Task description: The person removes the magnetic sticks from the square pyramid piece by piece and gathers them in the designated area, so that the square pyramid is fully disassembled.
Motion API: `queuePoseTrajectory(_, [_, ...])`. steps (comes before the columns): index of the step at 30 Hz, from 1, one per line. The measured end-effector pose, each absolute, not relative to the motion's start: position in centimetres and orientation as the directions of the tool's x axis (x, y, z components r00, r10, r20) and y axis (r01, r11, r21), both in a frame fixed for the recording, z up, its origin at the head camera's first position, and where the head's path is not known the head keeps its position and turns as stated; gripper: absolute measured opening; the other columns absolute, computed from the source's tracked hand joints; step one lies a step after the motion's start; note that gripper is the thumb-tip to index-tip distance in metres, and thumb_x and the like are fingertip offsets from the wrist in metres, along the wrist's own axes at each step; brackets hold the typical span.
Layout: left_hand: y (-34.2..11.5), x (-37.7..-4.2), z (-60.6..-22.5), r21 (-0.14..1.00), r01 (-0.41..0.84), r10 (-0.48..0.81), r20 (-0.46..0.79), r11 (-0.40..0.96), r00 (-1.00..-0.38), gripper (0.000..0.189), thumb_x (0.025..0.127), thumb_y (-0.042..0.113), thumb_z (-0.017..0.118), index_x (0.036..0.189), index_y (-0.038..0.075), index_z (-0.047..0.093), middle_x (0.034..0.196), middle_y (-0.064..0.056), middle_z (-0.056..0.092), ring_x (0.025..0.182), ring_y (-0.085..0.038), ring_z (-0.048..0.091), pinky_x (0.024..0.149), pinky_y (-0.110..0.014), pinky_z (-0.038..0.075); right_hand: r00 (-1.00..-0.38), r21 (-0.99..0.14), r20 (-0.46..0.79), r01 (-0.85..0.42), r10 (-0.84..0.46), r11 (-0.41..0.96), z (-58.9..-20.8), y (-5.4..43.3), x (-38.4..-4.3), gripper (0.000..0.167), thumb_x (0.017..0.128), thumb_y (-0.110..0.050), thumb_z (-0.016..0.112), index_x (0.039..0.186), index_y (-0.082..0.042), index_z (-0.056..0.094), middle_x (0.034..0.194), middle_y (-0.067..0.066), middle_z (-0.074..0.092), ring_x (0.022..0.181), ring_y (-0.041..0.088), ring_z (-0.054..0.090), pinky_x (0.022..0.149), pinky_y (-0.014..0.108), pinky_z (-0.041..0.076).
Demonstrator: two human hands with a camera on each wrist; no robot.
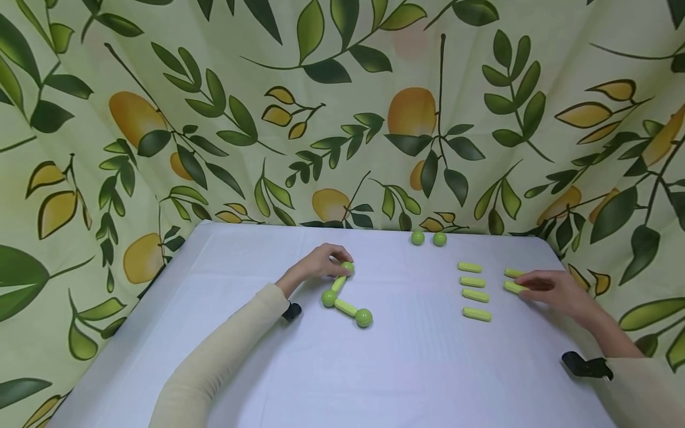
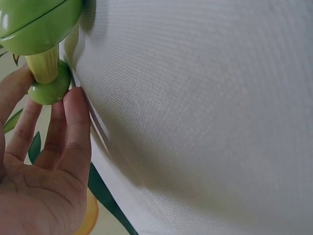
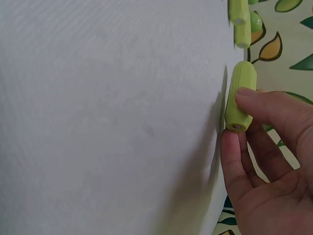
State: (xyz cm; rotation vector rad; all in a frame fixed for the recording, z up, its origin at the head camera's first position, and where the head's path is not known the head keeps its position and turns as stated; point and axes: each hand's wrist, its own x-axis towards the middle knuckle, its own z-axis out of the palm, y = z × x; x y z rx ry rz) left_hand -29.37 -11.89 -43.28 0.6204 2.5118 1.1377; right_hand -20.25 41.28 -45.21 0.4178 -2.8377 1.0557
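On the left of the table, three green balls joined by two yellow-green rods form a bent V shape. My left hand [image 1: 327, 261] grips the far ball [image 1: 348, 268] of it, fingers curled around its sides. From there a rod [image 1: 339, 284] runs to the corner ball [image 1: 329, 298], and a second rod [image 1: 345, 307] leads to the near ball [image 1: 364, 317]. At the right, my right hand [image 1: 559, 292] pinches a loose yellow-green rod [image 3: 240, 98] between thumb and fingers, its end hole facing the wrist camera. Another rod [image 1: 514, 273] lies just beyond it.
Several rods [image 1: 475, 295] lie in a column left of my right hand. Two loose green balls [image 1: 417, 238] sit at the table's back edge. A white cloth covers the table [image 1: 417, 368]; a leaf-patterned curtain [image 1: 364, 148] hangs behind it.
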Motion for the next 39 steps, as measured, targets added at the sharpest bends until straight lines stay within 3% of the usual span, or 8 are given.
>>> queuePoseTrajectory(9, [-11.9, -29.3, -43.2, 0.768, 0.256, 0.509, -0.104, 0.587, -0.855, 0.023, 0.09, 0.012, 0.08, 0.112, 0.006, 0.073, 0.108, -0.002, 0.069, 0.098, -0.02, 0.061, 0.074, -0.028, 0.055, -0.976, -0.616, 0.141, -0.22, -0.169, 0.757, -45.5, 41.6, -20.3, 0.027, 0.083, 0.0, 0.082, 0.109, 0.005, 0.074, 0.113, 0.027, 0.067, 0.086, -0.005, 0.057, 0.068, 0.013, 0.049])
queuePoseTrajectory(28, [-12.0, -29.4, -43.4, 0.778, 0.244, 0.504, -0.107, 0.579, -0.857, 0.023, 0.09, 0.01, 0.08, 0.111, 0.005, 0.073, 0.105, -0.002, 0.069, 0.096, -0.018, 0.061, 0.07, -0.027, 0.055, -0.972, -0.648, 0.159, -0.234, -0.172, 0.724, -45.4, 41.7, -20.2, 0.029, 0.085, -0.002, 0.082, 0.111, 0.007, 0.072, 0.107, 0.023, 0.069, 0.083, -0.002, 0.061, 0.069, 0.013, 0.05])
queuePoseTrajectory(39, [-11.8, -29.3, -43.4, 0.785, 0.208, 0.494, -0.14, 0.584, -0.858, 0.024, 0.091, 0.012, 0.079, 0.113, 0.007, 0.071, 0.116, -0.01, 0.067, 0.09, -0.019, 0.063, 0.069, -0.028, 0.055, -0.973, -0.676, 0.168, -0.23, -0.157, 0.7, -43.7, 40.0, -19.8, 0.034, 0.092, -0.013, 0.078, 0.119, 0.006, 0.069, 0.114, 0.024, 0.068, 0.089, -0.003, 0.062, 0.072, 0.012, 0.05])
